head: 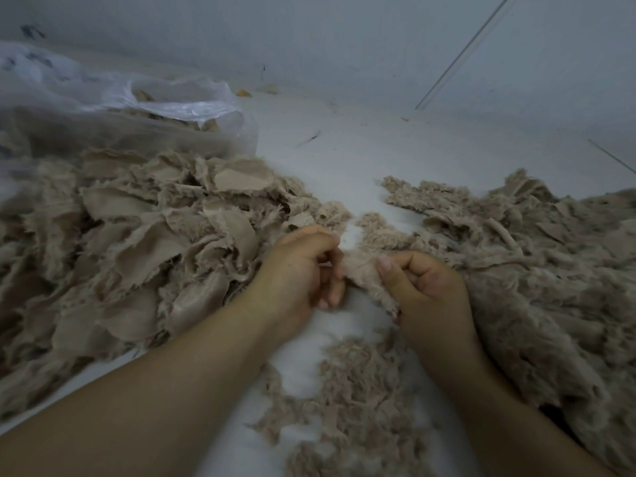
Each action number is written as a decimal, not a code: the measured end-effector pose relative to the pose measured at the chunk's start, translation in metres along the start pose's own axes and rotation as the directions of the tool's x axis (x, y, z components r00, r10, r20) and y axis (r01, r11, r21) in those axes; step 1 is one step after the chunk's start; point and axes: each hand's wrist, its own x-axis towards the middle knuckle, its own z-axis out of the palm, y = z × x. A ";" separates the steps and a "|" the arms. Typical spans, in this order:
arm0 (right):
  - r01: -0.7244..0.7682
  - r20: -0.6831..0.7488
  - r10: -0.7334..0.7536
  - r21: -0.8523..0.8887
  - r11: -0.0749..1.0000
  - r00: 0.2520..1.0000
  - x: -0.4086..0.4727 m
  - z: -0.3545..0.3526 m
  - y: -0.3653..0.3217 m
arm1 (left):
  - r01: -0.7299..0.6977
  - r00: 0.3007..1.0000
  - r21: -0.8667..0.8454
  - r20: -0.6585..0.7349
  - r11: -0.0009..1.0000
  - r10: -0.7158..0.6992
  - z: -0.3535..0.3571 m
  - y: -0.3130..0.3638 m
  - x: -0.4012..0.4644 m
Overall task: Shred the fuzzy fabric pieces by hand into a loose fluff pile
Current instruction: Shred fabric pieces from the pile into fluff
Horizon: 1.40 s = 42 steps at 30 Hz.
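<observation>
Pinching fuzzy fabric piece between left hand and right hand, both curled tight, just above pale floor. Feeling light, soft, limp; likely tearing easiest gripping close together near frayed edge. Lying below: fluff pile.

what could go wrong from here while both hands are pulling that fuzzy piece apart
1. The left hand and right hand pinch one fuzzy piece close together, so it may slip rather than tear.
2. The uncut scrap heap nearly touches the fluff pile, so they may mix.
3. Loose fluff beneath the forearms may get scattered.
</observation>
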 end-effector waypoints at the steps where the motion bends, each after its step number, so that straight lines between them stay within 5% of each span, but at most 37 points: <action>1: 0.007 0.013 -0.007 0.010 1.000 1.000 0.000 0.000 -0.001 | 0.028 0.998 0.052 0.049 0.998 -0.030 0.000 0.001 -0.001; 6: -0.012 0.058 0.011 0.019 1.000 0.998 0.000 0.002 -0.001 | 0.013 0.982 0.364 0.173 0.931 -0.082 0.001 -0.004 -0.005; 14: -0.023 -0.027 0.022 -0.044 0.999 0.999 0.002 0.000 0.000 | -0.019 0.993 -0.069 0.115 0.997 0.027 -0.007 -0.001 0.004; 20: 0.028 0.024 -0.026 -0.061 0.998 0.999 0.001 0.000 0.000 | -0.059 0.975 0.396 0.220 0.916 -0.032 0.000 0.001 -0.002; 23: -0.014 -0.010 0.014 -0.013 1.000 1.000 0.001 0.001 0.001 | -0.155 0.988 0.276 0.059 0.949 0.144 0.000 0.001 0.000; 26: -0.041 -0.081 0.041 0.012 0.999 0.996 0.002 0.002 0.001 | -0.333 0.912 0.064 -0.231 0.941 0.338 -0.008 0.010 0.008; 29: -0.046 -0.102 0.046 0.001 0.999 0.994 0.003 0.002 -0.001 | -0.284 0.891 0.174 -0.316 0.943 0.326 -0.012 0.005 0.012; 31: -0.046 -0.116 0.046 0.003 0.999 0.992 0.003 0.003 -0.002 | -0.217 0.909 0.449 -0.232 0.867 0.347 -0.010 -0.003 0.010; 34: -0.048 -0.153 0.053 0.037 0.998 0.987 0.003 0.003 -0.002 | -0.227 0.924 0.776 -0.020 0.589 0.382 -0.008 -0.012 0.007; 39: -0.078 -0.127 0.082 0.039 0.996 0.989 0.003 0.004 -0.001 | -0.367 0.908 0.879 0.268 0.304 0.321 -0.003 -0.014 0.003; 42: -0.080 -0.089 0.082 0.021 0.997 0.993 0.001 0.006 -0.001 | -0.363 0.893 0.880 0.235 0.306 0.383 -0.001 -0.014 0.004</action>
